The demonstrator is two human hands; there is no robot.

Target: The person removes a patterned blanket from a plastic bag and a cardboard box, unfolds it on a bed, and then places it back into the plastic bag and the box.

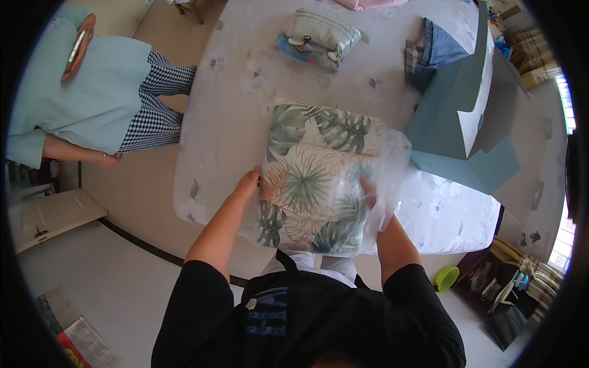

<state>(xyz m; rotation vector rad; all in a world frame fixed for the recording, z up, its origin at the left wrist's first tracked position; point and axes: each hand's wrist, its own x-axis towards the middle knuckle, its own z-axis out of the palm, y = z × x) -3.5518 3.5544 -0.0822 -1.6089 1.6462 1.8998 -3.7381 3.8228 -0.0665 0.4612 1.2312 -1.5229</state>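
A folded bundle of leaf-print fabric (306, 184), cream with green and tan tropical leaves, lies before me at the near edge of the bed. A clear plastic bag (393, 154) covers at least its right side, crumpled and loose there. My left hand (249, 184) grips the bundle's left edge, its fingertips partly hidden by it. On the right side, my right hand (369, 191) holds the bundle and shows blurred through the plastic. Whether that hand is inside the bag or beneath a fold of it is unclear.
The bed (230, 115) has a plastic-like floral cover. On it are a packed clear bag (317, 39), folded denim (437, 50) and an open blue-green box (441, 101) at right. A person (92, 92) stands at left holding a phone (76, 48). A green basin (447, 278) sits at lower right.
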